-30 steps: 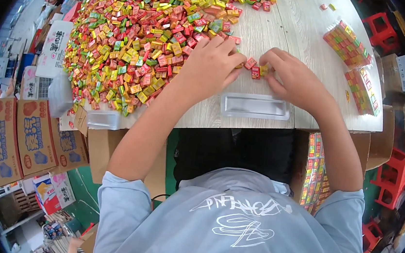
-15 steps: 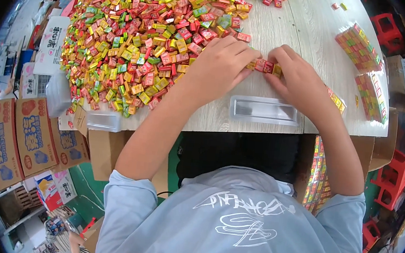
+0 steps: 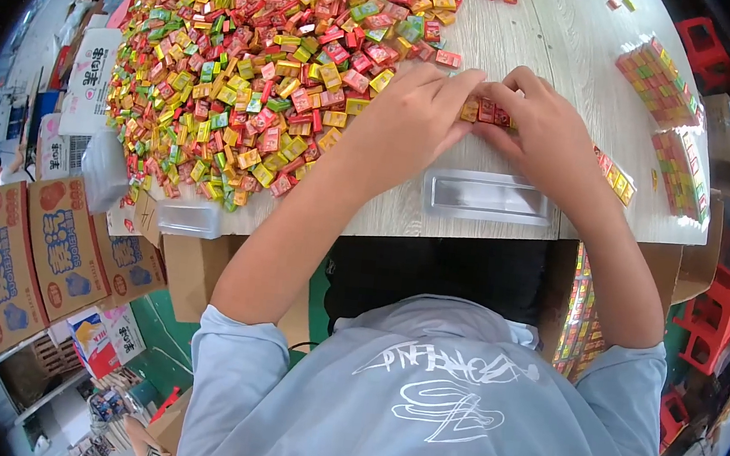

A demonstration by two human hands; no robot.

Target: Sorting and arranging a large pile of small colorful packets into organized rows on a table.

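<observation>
- The right hand [image 3: 538, 117] is pinching a row of small wrapped blocks [image 3: 492, 114] between its thumb and its bent fingers
- The left hand [image 3: 421, 101] is curling around the left end of this row; its fingers are partly covering the contact, so one cannot tell whether it is gripping or only steadying
- The row is lying between the two hands, over the table [image 3: 506, 39], beyond the clear tray [image 3: 489, 196]; the fingers are hiding whether it is touching the surface
- Each block is probably weighing very little, and its square form is suggesting a rather stiff body
- The wrappers are shining, so they are likely giving a slippery hold, and hard squeezing is perhaps risking dents
- Nothing visible is joining the blocks, so the row is probably behaving as loose pieces, with the middle being its weak place
- The two end faces are offering the best hold, with light pressure going inward and fingertips supporting the long sides
- Many similar blocks are lying in a big pile [image 3: 291, 80], to the left of the hands
</observation>
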